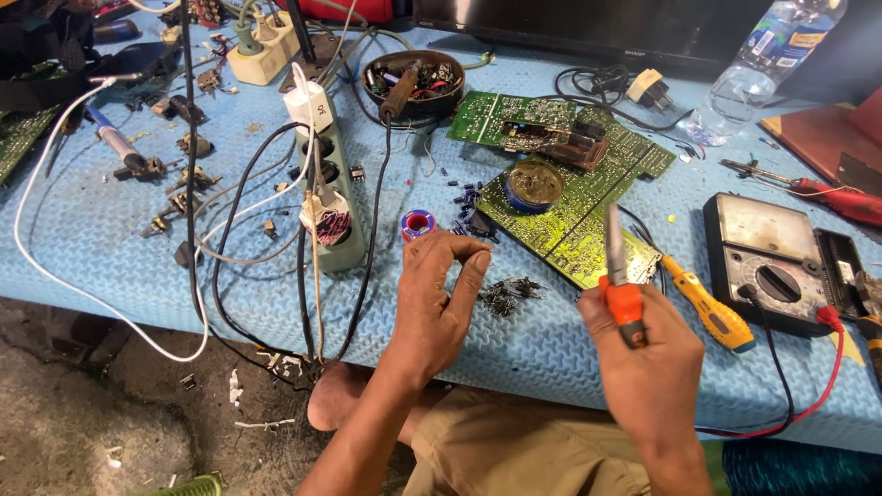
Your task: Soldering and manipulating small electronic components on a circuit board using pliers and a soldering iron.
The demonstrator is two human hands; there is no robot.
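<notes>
Your right hand (648, 354) grips orange-handled pliers (620, 276), jaws up, low right of centre; your left hand (441, 285) pinches fingertips together, on what I can't tell. Just beyond, loose small parts (510, 296) lie unsorted on the blue mat (110, 248). Further up, green circuit boards (570, 207) and solder tin (534, 186) look mid-repair.

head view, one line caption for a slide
Left hand pinches a tiny part while right hand holds orange pliers over a cluttered blue mat.
</notes>
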